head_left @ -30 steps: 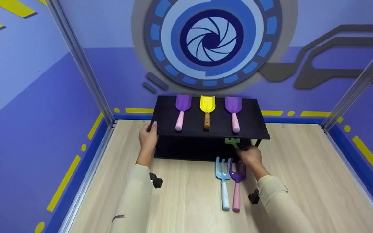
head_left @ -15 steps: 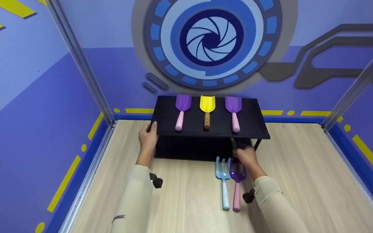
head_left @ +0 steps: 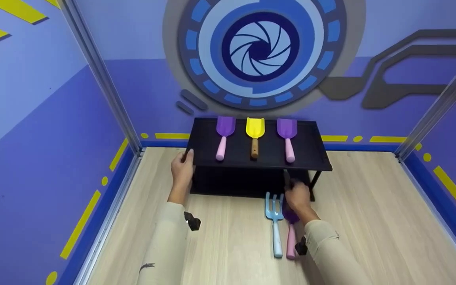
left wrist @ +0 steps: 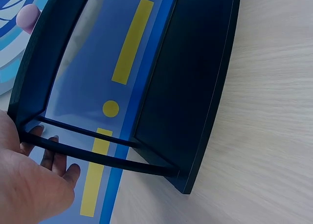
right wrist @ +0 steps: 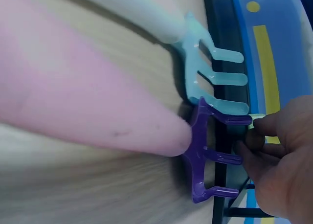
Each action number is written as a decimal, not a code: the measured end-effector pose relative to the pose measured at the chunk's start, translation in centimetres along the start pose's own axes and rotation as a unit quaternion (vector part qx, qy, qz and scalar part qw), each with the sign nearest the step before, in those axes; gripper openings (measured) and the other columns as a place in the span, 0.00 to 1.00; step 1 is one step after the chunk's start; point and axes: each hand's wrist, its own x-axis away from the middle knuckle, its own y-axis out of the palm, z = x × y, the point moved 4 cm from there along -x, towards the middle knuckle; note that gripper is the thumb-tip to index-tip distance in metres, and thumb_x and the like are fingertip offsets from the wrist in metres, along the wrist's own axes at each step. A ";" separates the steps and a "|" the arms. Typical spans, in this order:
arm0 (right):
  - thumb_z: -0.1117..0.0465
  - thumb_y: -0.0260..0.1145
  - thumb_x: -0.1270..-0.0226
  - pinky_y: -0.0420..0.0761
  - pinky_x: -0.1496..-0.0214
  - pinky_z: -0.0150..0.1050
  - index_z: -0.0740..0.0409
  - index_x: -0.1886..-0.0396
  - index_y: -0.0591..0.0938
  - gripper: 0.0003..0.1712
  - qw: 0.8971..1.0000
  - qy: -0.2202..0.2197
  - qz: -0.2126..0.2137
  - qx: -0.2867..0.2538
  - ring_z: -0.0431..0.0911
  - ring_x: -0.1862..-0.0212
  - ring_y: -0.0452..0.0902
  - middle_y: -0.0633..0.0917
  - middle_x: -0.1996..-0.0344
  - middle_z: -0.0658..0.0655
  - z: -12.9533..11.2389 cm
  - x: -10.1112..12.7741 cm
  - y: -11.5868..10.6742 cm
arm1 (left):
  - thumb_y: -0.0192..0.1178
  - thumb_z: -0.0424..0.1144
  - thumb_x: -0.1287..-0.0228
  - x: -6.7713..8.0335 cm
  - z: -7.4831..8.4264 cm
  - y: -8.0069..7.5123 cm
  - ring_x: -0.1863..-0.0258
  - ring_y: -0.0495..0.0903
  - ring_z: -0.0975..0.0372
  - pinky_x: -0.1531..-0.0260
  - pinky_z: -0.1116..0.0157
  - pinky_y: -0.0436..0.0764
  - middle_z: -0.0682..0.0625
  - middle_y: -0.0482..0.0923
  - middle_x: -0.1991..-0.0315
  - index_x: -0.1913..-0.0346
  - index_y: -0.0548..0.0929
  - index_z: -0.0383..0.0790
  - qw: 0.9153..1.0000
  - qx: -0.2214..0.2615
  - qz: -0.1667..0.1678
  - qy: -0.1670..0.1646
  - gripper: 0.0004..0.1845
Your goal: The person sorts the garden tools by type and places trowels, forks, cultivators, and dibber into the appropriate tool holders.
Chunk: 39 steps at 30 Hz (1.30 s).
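My left hand [head_left: 182,168] grips the left end of a black two-level shelf [head_left: 315,158], thumb on the top board. In the left wrist view its fingers [left wrist: 54,160] curl behind the shelf's end bars [left wrist: 98,158]. At the front right of the lower level my right hand [head_left: 296,196] holds the dark handle [head_left: 286,177] of a green rake. The rake's head is hidden under the top board. In the right wrist view the curled fingers [right wrist: 274,155] sit just past the purple fork's head [right wrist: 203,155].
Three toy shovels lie on the top board: purple [head_left: 224,132], yellow [head_left: 255,134], purple [head_left: 287,134]. A light blue fork [head_left: 275,225] and a purple fork with a pink handle [head_left: 291,241] lie side by side on the wooden table. Blue walls enclose three sides.
My right hand has pushed the green rake in under the top board, so its head no longer shows. The hand has drifted slightly left over the purple fork. My left hand has stayed put.
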 end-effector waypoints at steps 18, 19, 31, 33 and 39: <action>0.64 0.67 0.27 0.82 0.40 0.65 0.71 0.45 0.85 0.17 1.000 -0.015 -0.006 -0.005 0.68 0.47 0.86 0.89 0.50 0.73 1.5 0.5 0.2 | 0.56 0.52 0.17 0.2 0.0 0.1 0.57 0.75 0.58 0.54 0.62 0.74 0.47 0.80 0.56 0.50 0.84 0.38 1.000 0.002 -0.006 -0.002 0.19; 0.63 0.68 0.27 0.82 0.40 0.64 0.71 0.45 0.85 0.17 1.000 -0.009 -0.010 -0.006 0.67 0.47 0.86 0.89 0.50 0.72 1.5 0.5 0.2 | 0.56 0.52 0.17 0.2 0.0 0.1 0.57 0.75 0.57 0.54 0.62 0.74 0.47 0.79 0.57 0.51 0.83 0.38 1.000 0.001 -0.007 -0.002 0.19; 0.57 0.66 0.22 0.80 0.34 0.63 0.65 0.41 0.85 0.19 0.998 0.022 -0.039 -0.034 0.64 0.41 0.85 0.88 0.44 0.70 1.7 0.6 -0.4 | 0.56 0.51 0.17 0.1 -0.1 -0.1 0.57 0.73 0.56 0.53 0.60 0.72 0.46 0.78 0.58 0.55 0.82 0.38 1.000 -0.001 -0.002 0.000 0.18; 0.57 0.66 0.22 0.80 0.35 0.63 0.66 0.41 0.86 0.19 0.998 0.019 -0.041 -0.034 0.64 0.42 0.85 0.88 0.45 0.70 1.7 0.6 -0.5 | 0.56 0.52 0.17 0.1 -0.1 0.0 0.55 0.74 0.55 0.51 0.60 0.73 0.45 0.80 0.55 0.53 0.82 0.38 1.000 0.003 -0.002 -0.003 0.18; 0.58 0.65 0.21 0.79 0.34 0.62 0.67 0.42 0.86 0.18 0.998 0.009 -0.038 -0.050 0.65 0.42 0.85 0.88 0.45 0.71 1.6 0.6 -1.2 | 0.56 0.52 0.17 0.1 -0.1 0.0 0.59 0.72 0.56 0.54 0.60 0.72 0.48 0.76 0.61 0.58 0.80 0.40 1.000 0.010 -0.001 -0.007 0.18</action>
